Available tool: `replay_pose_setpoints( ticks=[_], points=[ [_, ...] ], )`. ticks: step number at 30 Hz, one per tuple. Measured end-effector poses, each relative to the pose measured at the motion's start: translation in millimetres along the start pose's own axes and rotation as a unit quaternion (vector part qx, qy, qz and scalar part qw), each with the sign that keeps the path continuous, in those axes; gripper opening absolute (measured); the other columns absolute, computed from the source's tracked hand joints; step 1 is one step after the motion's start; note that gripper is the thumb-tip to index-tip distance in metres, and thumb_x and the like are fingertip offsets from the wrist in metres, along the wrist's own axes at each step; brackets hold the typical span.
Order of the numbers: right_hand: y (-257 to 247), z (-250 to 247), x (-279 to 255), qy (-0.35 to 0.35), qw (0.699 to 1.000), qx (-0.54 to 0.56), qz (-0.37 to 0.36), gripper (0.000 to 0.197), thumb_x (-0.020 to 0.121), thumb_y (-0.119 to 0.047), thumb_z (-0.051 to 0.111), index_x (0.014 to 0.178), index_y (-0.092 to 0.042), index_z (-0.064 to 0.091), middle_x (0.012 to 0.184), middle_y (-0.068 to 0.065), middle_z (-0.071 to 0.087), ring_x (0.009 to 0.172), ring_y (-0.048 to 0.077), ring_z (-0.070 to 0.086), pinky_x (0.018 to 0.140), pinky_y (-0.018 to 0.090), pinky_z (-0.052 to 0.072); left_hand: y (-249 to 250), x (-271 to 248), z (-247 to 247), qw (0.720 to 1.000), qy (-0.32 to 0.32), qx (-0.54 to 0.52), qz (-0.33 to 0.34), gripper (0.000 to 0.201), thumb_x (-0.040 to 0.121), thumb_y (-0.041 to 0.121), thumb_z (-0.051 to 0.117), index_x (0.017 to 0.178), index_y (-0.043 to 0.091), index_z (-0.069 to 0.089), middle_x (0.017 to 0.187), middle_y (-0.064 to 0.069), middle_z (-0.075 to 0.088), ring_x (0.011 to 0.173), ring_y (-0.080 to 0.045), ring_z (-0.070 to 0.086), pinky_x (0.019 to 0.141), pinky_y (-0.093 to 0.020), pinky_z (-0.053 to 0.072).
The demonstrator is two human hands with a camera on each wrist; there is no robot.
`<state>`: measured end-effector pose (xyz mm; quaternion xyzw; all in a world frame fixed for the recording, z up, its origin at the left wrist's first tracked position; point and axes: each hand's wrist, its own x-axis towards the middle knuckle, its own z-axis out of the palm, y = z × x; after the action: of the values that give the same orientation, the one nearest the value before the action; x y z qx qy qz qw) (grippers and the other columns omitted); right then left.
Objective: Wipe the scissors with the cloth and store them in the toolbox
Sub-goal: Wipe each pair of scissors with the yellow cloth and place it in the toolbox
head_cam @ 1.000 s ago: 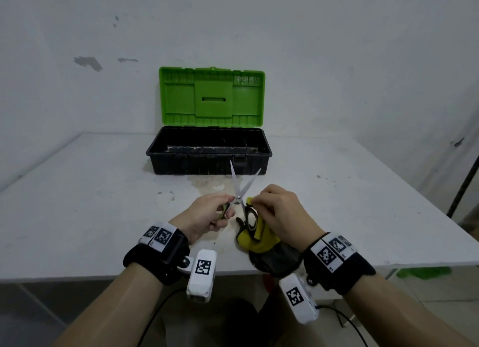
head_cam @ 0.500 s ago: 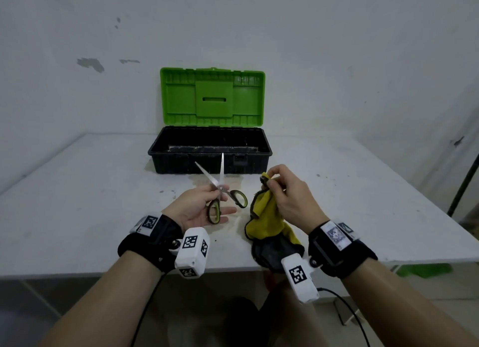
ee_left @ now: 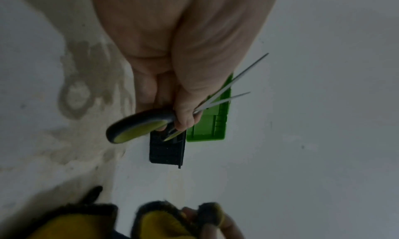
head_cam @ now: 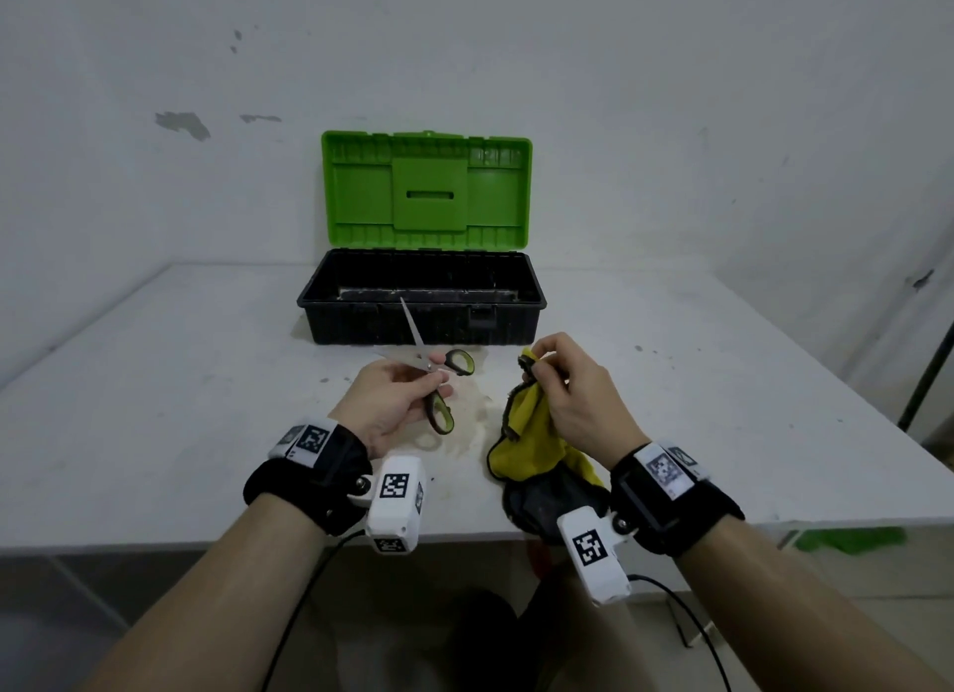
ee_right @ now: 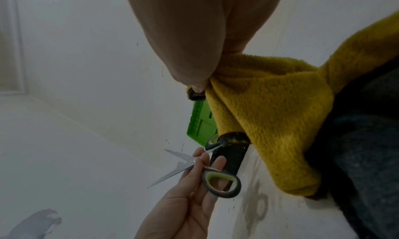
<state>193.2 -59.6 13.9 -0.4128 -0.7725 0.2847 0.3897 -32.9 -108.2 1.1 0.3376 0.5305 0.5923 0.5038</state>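
Note:
My left hand pinches the scissors at the pivot, palm up, above the table. The blades are spread apart and point away toward the toolbox; the black and lime handles hang to the right. In the left wrist view the thumb lies on the pivot of the scissors. My right hand grips the top edge of a yellow cloth with a dark border, a hand's width right of the scissors. The yellow cloth hangs down from the fingers. The black toolbox stands behind with its green lid up.
The white table carries a pale stain under the hands. A white wall rises directly behind the toolbox. The near table edge runs just under my wrists. Something green lies on the floor at the right.
The hands have parted: the left carried the scissors left and turned palm up, blades still spread; the right drew the cloth off the scissors, up and to the right.

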Motion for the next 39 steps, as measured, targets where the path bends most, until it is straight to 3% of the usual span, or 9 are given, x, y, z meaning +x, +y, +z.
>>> replay_pose_setpoints(
  ticks=[6,9,13,19,22,25,28,33,39],
  points=[
    [2.8,8.8,0.5,0.0,1.0,0.006,0.004,0.007,0.097,-0.025,0.055,0.101,-0.027,0.059,0.089,-0.006,0.069,0.085,0.007,0.063,0.074,0.023,0.048,-5.5,4.8,-3.2,0.987,0.053,0.133,0.07,0.008,0.084,0.007,0.076,0.089,0.005,0.07,0.09,-0.017,0.076,0.081,-0.026,0.076,0.074,-0.034,0.061],
    [3.3,12.0,2.6,-0.004,1.0,-0.015,0.013,0.016,0.095,-0.028,0.059,0.109,-0.026,0.064,0.094,-0.009,0.069,0.089,0.004,0.062,0.077,0.019,0.046,-8.5,9.2,-6.7,0.959,0.08,0.249,0.111,0.013,0.082,0.024,0.08,0.084,0.013,0.074,0.076,-0.004,0.076,0.076,-0.022,0.073,0.072,-0.034,0.058],
    [-0.1,13.2,5.0,-0.014,1.0,-0.015,0.006,0.015,0.095,-0.027,0.057,0.106,-0.025,0.068,0.094,-0.011,0.069,0.089,0.002,0.061,0.075,0.016,0.044,-8.5,9.5,-9.0,0.936,0.113,0.315,0.111,0.032,0.082,0.044,0.077,0.074,0.014,0.069,0.059,0.003,0.055,0.058,-0.016,0.051,0.059,-0.031,0.04],
    [-6.7,10.5,6.9,0.012,1.0,0.011,-0.002,0.018,0.102,-0.029,0.043,0.1,-0.029,0.061,0.078,-0.003,0.064,0.076,0.013,0.06,0.07,0.027,0.048,-0.9,1.8,-2.7,0.96,0.059,0.262,0.078,0.028,0.098,0.037,0.057,0.093,0.009,0.063,0.082,-0.007,0.069,0.072,-0.022,0.068,0.074,-0.044,0.054],
    [-8.7,6.2,8.5,-0.002,0.999,0.03,0.037,0.024,0.103,-0.028,0.038,0.102,-0.022,0.061,0.079,-0.005,0.058,0.075,0.011,0.054,0.073,0.029,0.044,-1.9,0.8,-2.8,0.97,0.015,0.242,0.027,0.024,0.101,0.03,0.053,0.094,0.007,0.057,0.075,-0.005,0.056,0.054,-0.016,0.054,0.064,-0.039,0.047],
    [-16.2,2.8,6.5,-0.06,0.991,0.087,0.076,0.033,0.101,-0.013,0.034,0.124,-0.02,0.056,0.093,-0.004,0.058,0.087,0.011,0.054,0.082,0.026,0.042,-2.9,-3.1,-0.9,0.97,-0.026,0.24,-0.009,0.02,0.103,0.018,0.049,0.089,0.005,0.055,0.077,-0.009,0.052,0.051,-0.013,0.048,0.052,-0.029,0.044],
    [-18.8,3.6,3.6,-0.093,0.995,0.028,0.029,0.032,0.1,-0.016,0.042,0.132,-0.022,0.046,0.101,-0.002,0.062,0.09,0.011,0.058,0.081,0.023,0.044,-0.8,-9.6,3.4,0.976,-0.063,0.209,-0.016,0.019,0.1,0.015,0.056,0.086,0.003,0.06,0.075,-0.008,0.06,0.049,-0.01,0.052,0.046,-0.023,0.045],
    [-12.6,13.4,4.7,-0.024,0.996,-0.064,-0.057,0.012,0.09,-0.025,0.066,0.102,-0.028,0.063,0.095,-0.013,0.064,0.085,0.001,0.057,0.073,0.008,0.039,-0.1,-16.6,11.8,0.975,-0.082,0.206,-0.017,0.022,0.101,0.018,0.055,0.086,0.005,0.063,0.066,-0.002,0.05,0.044,-0.008,0.036,0.038,-0.017,0.026],
    [-6.4,26.2,2.8,-0.019,0.985,-0.102,-0.141,0.023,0.087,-0.02,0.071,0.11,-0.021,0.073,0.098,-0.005,0.063,0.09,0.011,0.059,0.083,0.024,0.05,-0.9,-19.7,19.5,0.97,-0.084,0.227,-0.006,0.025,0.101,0.02,0.054,0.081,0.008,0.063,0.065,-0.001,0.047,0.046,-0.009,0.033,0.041,-0.02,0.024]
  ],
)
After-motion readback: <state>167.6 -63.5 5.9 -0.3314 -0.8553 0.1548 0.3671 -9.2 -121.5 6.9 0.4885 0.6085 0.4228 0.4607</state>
